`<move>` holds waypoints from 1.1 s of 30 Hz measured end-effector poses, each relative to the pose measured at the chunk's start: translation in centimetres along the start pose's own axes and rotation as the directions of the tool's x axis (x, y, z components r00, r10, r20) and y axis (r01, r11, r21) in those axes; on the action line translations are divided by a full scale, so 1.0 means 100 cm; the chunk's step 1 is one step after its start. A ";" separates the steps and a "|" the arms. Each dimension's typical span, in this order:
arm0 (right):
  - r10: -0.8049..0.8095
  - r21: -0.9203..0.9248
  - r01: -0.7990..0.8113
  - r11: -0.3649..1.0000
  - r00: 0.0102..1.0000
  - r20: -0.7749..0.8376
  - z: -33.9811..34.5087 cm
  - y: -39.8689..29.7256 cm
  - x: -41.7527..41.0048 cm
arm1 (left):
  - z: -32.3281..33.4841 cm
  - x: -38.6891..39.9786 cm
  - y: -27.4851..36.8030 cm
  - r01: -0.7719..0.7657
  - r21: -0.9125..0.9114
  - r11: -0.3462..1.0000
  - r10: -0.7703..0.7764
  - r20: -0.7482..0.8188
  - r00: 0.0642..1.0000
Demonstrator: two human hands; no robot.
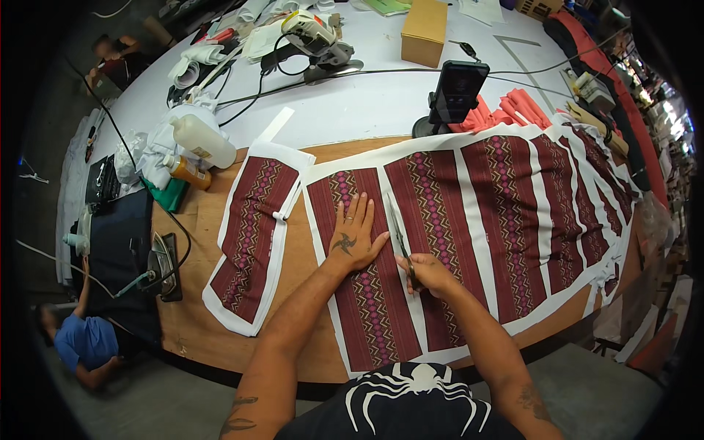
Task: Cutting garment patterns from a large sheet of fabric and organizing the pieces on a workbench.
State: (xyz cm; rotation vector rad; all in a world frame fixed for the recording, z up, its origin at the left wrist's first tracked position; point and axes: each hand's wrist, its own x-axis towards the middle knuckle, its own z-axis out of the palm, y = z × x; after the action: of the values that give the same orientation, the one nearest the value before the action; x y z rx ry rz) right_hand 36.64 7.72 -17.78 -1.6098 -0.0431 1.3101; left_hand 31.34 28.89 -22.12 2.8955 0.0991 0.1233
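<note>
A white fabric sheet printed with several maroon patterned panels (pixel 503 220) spreads over the brown table covering, bunched at its right end. My left hand (pixel 356 234) lies flat on the leftmost panel of this sheet, fingers a little apart. In my right hand (pixel 426 273) is a pair of scissors (pixel 400 234), held by the handles. Their long blades point away from me along the white strip between two panels; how far the blades are apart cannot be told. A separate maroon patterned piece with white edges (pixel 250 236) lies to the left.
Left are an iron (pixel 165 267), a white plastic bottle (pixel 203 141) and an orange bottle (pixel 187 171). Beyond the fabric stand a phone on a stand (pixel 459 92), a cardboard box (pixel 424 33) and a corded device (pixel 316 36). A person in blue (pixel 87 342) is at the left.
</note>
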 end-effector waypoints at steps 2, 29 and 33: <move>0.029 0.040 -0.029 0.999 1.000 -0.008 -0.001 -0.007 0.006 | -0.001 0.000 0.000 0.001 -0.005 1.000 -0.001 -0.001 1.000; -0.038 0.028 0.036 0.999 0.998 0.055 -0.010 -0.044 0.051 | -0.007 0.001 0.000 0.004 -0.024 1.000 -0.003 0.038 0.999; -0.007 0.118 0.003 0.993 0.999 0.032 -0.012 -0.055 0.060 | -0.009 0.001 0.001 0.005 -0.037 0.999 -0.004 0.035 0.999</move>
State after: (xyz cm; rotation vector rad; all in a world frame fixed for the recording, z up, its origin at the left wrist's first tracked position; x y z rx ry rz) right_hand 42.90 13.01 -18.35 -1.4877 0.0105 1.3105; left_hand 31.36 29.04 -21.18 2.8584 0.0963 0.0725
